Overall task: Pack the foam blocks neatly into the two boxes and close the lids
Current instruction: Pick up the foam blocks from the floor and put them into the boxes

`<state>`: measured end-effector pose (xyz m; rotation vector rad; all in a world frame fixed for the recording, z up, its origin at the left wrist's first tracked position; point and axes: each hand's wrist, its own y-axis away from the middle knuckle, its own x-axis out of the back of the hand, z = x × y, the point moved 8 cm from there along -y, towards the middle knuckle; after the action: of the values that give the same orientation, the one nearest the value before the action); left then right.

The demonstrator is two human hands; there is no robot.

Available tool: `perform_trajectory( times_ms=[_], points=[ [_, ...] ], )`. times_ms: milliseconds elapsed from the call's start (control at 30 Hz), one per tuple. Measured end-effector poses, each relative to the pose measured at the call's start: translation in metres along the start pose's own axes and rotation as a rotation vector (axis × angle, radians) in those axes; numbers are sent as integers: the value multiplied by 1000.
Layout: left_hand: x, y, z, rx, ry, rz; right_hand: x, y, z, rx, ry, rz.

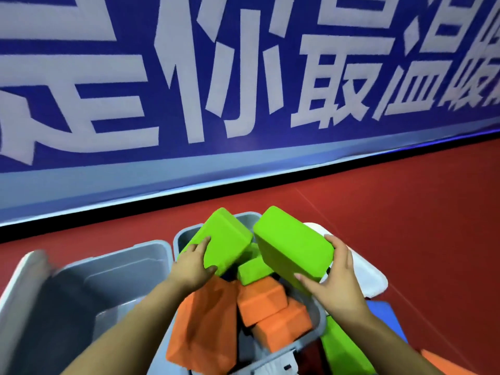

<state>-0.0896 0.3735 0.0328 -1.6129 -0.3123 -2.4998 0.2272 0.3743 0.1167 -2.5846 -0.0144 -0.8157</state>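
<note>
Two grey boxes stand side by side on the red floor. The left box (89,288) holds no blocks that I can see. The right box (181,236) is heaped with loose foam blocks: orange blocks (262,301) toward me and a small green block (254,270) in the middle. My left hand (193,266) grips a green block (226,239) tilted over the far end of that box. My right hand (335,282) grips a second green block (292,244) beside it, also tilted. The two held blocks almost touch at their upper corners.
A white lid (368,269) lies on the floor right of the full box. Another light lid (24,274) leans at the left box's outer side. Green (341,347), blue (384,312) and orange (443,364) blocks lie on the floor at bottom right. A blue banner wall (243,90) stands behind.
</note>
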Motion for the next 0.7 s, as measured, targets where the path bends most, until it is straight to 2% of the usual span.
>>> perform_trajectory(
  times_ms=[67,100,233,300,367,467,700],
  points=[
    [4,9,-8,3,203,100,-33,-4,0,34,87,-10],
    [6,16,-11,10,282,143,-54,-4,2,39,127,-78],
    [10,42,-20,36,447,204,-142,29,34,-71,466,-646],
    [9,48,-24,39,456,191,-163,51,44,-117,446,-818],
    [9,53,-20,43,450,186,-172,68,44,-134,377,-913],
    [8,58,5,6,472,166,-164,76,41,-148,377,-939],
    [5,80,115,-208,490,66,-81,63,39,-263,260,-771]
  ],
)
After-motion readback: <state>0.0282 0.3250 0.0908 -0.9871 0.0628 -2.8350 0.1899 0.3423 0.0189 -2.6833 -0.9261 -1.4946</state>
